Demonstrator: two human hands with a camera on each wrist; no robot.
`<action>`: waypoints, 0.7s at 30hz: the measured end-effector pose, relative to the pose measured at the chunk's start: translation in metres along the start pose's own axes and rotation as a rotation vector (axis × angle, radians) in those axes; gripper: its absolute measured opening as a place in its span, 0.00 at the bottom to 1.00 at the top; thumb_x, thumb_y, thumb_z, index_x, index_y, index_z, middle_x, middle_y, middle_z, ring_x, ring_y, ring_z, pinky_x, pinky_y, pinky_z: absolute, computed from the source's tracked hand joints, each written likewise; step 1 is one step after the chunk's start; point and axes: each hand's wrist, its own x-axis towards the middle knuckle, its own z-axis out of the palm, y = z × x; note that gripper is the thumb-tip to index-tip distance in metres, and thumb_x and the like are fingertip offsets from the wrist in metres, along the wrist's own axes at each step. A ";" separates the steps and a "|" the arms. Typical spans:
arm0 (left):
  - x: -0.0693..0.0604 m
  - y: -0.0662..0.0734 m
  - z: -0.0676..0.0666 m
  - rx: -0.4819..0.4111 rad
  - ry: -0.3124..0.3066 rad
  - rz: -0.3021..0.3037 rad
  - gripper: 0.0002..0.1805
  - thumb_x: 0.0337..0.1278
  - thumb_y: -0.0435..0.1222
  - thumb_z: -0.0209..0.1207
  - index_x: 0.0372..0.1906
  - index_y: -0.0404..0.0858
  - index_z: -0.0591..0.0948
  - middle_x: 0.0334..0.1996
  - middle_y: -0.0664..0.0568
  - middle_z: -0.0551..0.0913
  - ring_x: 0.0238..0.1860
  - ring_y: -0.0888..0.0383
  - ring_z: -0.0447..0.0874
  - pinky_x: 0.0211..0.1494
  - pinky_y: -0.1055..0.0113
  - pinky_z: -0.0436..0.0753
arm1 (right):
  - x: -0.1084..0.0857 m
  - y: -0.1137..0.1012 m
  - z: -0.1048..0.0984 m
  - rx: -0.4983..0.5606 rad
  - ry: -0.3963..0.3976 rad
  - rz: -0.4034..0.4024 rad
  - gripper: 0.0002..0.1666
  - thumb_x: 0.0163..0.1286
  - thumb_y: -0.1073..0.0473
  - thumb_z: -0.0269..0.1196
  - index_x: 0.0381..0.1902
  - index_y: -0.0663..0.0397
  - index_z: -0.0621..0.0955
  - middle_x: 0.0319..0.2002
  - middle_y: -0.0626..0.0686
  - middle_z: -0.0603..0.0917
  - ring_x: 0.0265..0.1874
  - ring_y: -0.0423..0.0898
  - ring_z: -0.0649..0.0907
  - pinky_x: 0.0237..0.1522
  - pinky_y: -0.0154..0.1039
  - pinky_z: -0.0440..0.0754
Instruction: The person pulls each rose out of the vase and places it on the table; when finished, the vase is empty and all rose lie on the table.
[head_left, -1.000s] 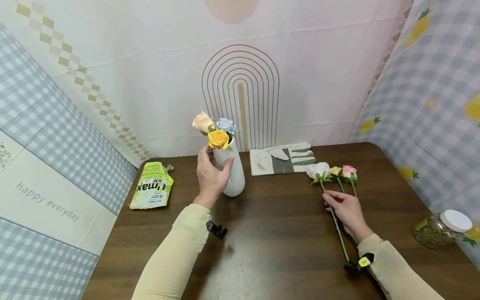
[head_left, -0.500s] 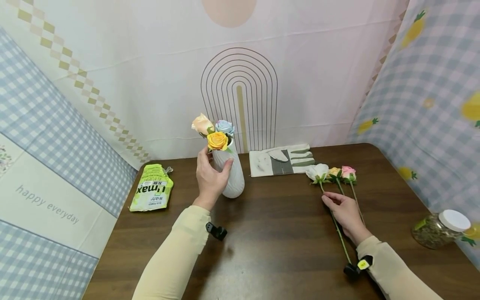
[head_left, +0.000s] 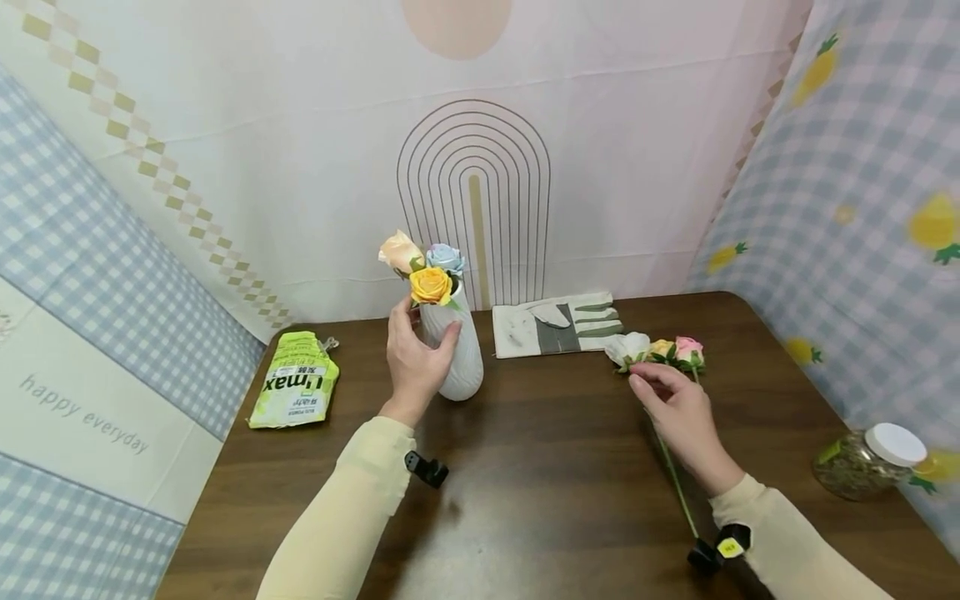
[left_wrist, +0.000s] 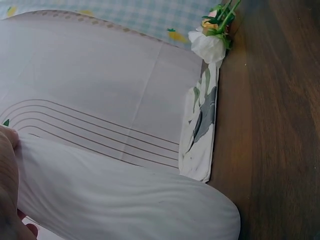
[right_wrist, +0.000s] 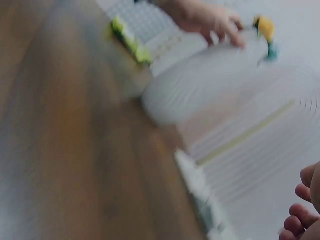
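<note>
The left hand (head_left: 416, 362) grips the white vase (head_left: 465, 362) near its mouth, the thumb on the near side and the other fingers curled round the opposite side. The vase, ribbed with wavy grooves, is at the back of the desk (head_left: 555, 492), its top leaning left in the head view. Three roses show their blooms at its mouth: a peach rose (head_left: 400, 252) on the left, a pale blue rose (head_left: 446, 257) behind, and a yellow rose (head_left: 431, 286) in front, just above the left hand.

The right hand (head_left: 678, 421) is at the white rose (head_left: 626, 348), thumb and forefinger bent toward each other with their tips close together beside the bloom; whether they have hold of its stem cannot be told. That rose's green stem (head_left: 677, 486) runs toward the near edge. Just right of the white bloom are an orange-yellow rose (head_left: 662, 348) and a pink rose (head_left: 688, 350).

A white glove (head_left: 525, 329) with a grey band lies between the vase and these flowers. A lime-green bag (head_left: 296, 379) lies left of the vase, and a white-lidded clear jar (head_left: 855, 471) is at the far right. The right wrist view is blurred.
</note>
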 end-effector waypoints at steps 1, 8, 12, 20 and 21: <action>0.000 0.000 -0.001 -0.001 -0.004 0.000 0.38 0.47 0.46 0.70 0.60 0.33 0.69 0.49 0.42 0.75 0.47 0.48 0.77 0.49 0.57 0.78 | 0.004 -0.010 0.001 0.024 -0.007 -0.018 0.13 0.67 0.58 0.63 0.48 0.58 0.84 0.45 0.55 0.84 0.35 0.33 0.80 0.34 0.23 0.75; 0.004 -0.001 -0.006 -0.012 -0.038 0.025 0.37 0.48 0.45 0.70 0.59 0.32 0.69 0.50 0.42 0.75 0.48 0.45 0.77 0.51 0.56 0.77 | 0.029 -0.100 0.017 0.158 -0.071 -0.101 0.14 0.65 0.67 0.63 0.48 0.65 0.83 0.45 0.61 0.83 0.40 0.40 0.79 0.40 0.25 0.76; 0.005 -0.004 -0.011 -0.013 -0.059 0.027 0.36 0.48 0.45 0.69 0.59 0.32 0.69 0.50 0.42 0.76 0.49 0.48 0.77 0.52 0.55 0.77 | 0.046 -0.125 0.044 0.214 -0.112 -0.162 0.15 0.63 0.66 0.65 0.48 0.65 0.82 0.45 0.60 0.83 0.40 0.44 0.80 0.40 0.30 0.79; 0.003 -0.012 -0.017 -0.035 -0.114 0.037 0.37 0.48 0.44 0.70 0.61 0.32 0.69 0.48 0.42 0.76 0.48 0.49 0.77 0.50 0.55 0.78 | 0.074 -0.150 0.105 0.272 -0.233 -0.245 0.20 0.59 0.59 0.70 0.49 0.59 0.83 0.39 0.57 0.84 0.37 0.46 0.81 0.37 0.40 0.81; 0.001 -0.014 -0.018 -0.038 -0.123 0.036 0.36 0.48 0.44 0.70 0.60 0.32 0.69 0.48 0.42 0.76 0.47 0.49 0.77 0.50 0.55 0.78 | 0.076 -0.154 0.111 0.266 -0.254 -0.246 0.21 0.59 0.58 0.70 0.50 0.58 0.83 0.38 0.56 0.83 0.36 0.46 0.81 0.36 0.40 0.81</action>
